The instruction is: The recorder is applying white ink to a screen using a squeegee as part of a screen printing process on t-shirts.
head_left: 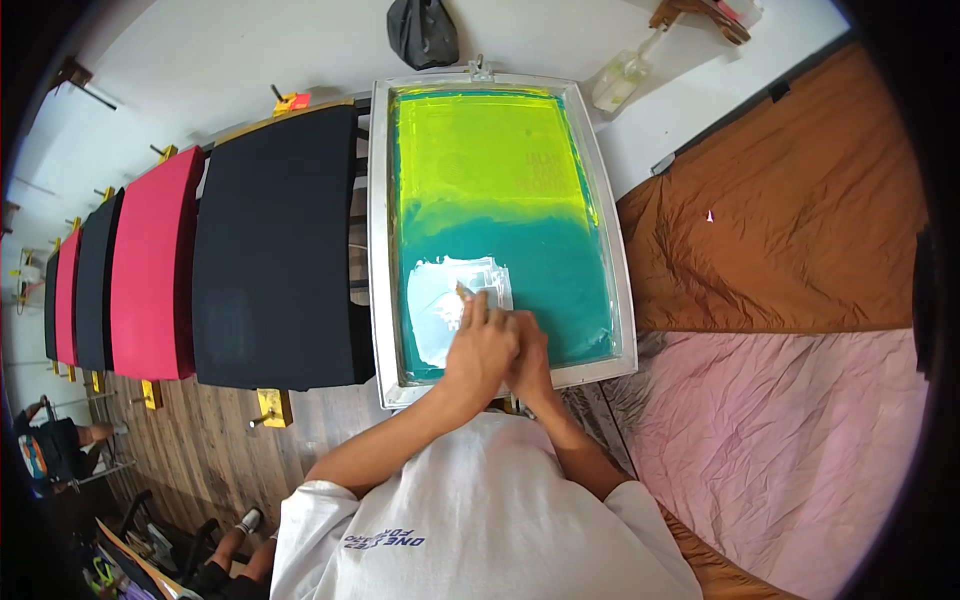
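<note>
A silver-framed printing screen [627, 340] lies in front of me. Its mesh is teal, with yellow-green ink [480, 150] over the far half. White ink [432, 335] forms a rough patch at the near left of the mesh. My left hand [482, 348] is closed over the right side of that patch. A small tan tip [461, 291] shows beyond its fingers; the rest of that thing is hidden. Pressed against it, my right hand [530, 352] is also closed, and whatever it grips is hidden by the fingers.
Black and red fabric-covered boards [280, 250] stand in a row on the left. Brown fabric [770, 200] and pink fabric [780, 440] spread at the right. A black bag [423, 35] and a clear bottle [621, 80] are beyond the frame. People sit at the lower left.
</note>
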A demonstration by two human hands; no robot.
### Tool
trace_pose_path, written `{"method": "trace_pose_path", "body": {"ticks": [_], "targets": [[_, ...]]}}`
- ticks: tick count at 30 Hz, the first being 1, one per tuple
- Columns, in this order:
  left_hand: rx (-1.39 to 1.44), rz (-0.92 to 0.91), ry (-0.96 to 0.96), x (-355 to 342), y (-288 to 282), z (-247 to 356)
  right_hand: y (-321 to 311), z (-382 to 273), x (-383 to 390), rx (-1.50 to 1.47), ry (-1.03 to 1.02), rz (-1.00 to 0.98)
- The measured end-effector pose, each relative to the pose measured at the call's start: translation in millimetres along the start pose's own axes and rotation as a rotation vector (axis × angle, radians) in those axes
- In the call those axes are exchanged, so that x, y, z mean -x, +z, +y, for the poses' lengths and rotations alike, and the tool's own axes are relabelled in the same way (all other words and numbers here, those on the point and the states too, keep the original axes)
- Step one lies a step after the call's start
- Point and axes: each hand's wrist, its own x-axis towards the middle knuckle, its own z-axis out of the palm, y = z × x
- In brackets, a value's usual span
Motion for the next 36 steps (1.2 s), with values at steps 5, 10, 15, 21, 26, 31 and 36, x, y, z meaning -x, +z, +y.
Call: {"method": "trace_pose_path", "body": {"ticks": [5,10,15,21,26,31,36], "targets": [[0.309,0.111,-0.070,28,-8,-31,1,-33,-17,0.298,-0.012,-0.090],[0.438,0.100,-0.084,27,5,-47,3,-29,-30,0.457,-0.084,-0.204],[0.472,0.033,-0.102,40,23,-48,10,-21,-17,0.461,-0.066,-0.255],[0.472,-0.019,-0.097,55,21,-39,8,-32,1,0.512,0.011,-0.307],[0.546,-0.046,-0.124,60,18,-38,3,-40,0,0.586,-0.011,-0.342],[0.628,-0.054,-0.145,63,5,-32,-4,-51,2,0.643,-0.017,-0.366],[0.588,0.028,-0.105,58,1,-36,-9,-56,-8,0.632,-0.085,-0.324]]}}
